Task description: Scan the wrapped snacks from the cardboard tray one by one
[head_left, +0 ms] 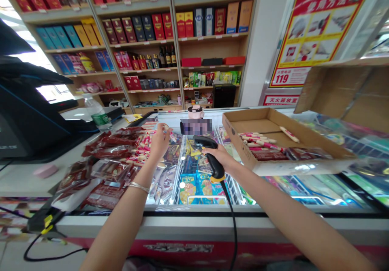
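My right hand (221, 155) is wrapped round a black and yellow barcode scanner (214, 168), held over the freezer's glass top with its head pointing left. A black cable hangs from its grip past the front edge. My left hand (161, 139) is closed in a pinch on a small wrapped sausage (165, 127), mostly hidden by the fingers. Just left of that hand lies a heap of pink and white wrapped sausages (142, 146). Dark red-brown packets (109, 152) are spread beside the heap. An open cardboard box (267, 119) on the right holds more sausages and some brown packets.
Frozen goods in white wire baskets (182, 161) show through the glass. A pink-lidded cup (196, 112) stands at the far edge. To the left are a water bottle (97, 112), a black checkout machine (30, 112) and a counter (18, 177). Stocked shelves (146, 44) rise behind.
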The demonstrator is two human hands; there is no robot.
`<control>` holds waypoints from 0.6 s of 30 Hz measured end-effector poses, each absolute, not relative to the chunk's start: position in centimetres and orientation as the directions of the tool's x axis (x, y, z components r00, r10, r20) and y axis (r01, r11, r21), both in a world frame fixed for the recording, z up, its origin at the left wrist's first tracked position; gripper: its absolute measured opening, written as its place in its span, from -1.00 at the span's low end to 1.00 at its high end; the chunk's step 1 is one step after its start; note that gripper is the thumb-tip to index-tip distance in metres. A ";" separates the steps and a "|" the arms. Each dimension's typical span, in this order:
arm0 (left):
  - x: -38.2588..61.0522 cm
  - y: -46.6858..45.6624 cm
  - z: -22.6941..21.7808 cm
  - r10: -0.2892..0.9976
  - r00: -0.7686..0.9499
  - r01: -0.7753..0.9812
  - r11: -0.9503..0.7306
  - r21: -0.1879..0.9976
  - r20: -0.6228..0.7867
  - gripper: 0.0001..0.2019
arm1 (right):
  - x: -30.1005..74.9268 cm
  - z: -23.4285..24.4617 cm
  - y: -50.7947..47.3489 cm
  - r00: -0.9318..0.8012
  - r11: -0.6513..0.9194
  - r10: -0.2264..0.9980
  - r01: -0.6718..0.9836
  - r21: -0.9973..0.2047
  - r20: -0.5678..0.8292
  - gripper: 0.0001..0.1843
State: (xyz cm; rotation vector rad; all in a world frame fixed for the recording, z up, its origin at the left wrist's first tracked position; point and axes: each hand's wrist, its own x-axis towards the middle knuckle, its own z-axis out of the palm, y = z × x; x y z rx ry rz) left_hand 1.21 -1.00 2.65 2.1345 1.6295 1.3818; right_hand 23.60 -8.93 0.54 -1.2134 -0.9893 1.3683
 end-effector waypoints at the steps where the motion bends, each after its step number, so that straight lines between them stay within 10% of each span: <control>1: 1.2 -1.0 2.6 0.811 0.001 0.720 -0.407 0.562 0.586 -0.73 | 23.6 0.5 -8.9 0.021 -0.151 0.988 -0.158 -0.976 -0.156 -0.77; 8: 1.1 -0.8 2.3 0.752 -0.001 0.683 -0.481 0.549 0.660 -0.80 | 23.5 0.6 -8.9 -0.003 -0.132 0.991 -0.131 -0.983 -0.132 -0.65; 13: 1.2 -1.7 3.5 0.662 -0.007 0.696 -0.535 0.479 0.750 -0.84 | 25.7 5.9 -10.8 -0.027 0.162 0.985 -0.163 -0.973 0.169 -0.45; 18: 3.5 -2.9 4.7 0.653 -0.024 0.557 -0.620 0.553 0.757 -0.84 | 35.7 12.2 -13.9 0.265 0.300 0.923 -0.035 -0.953 0.280 -0.75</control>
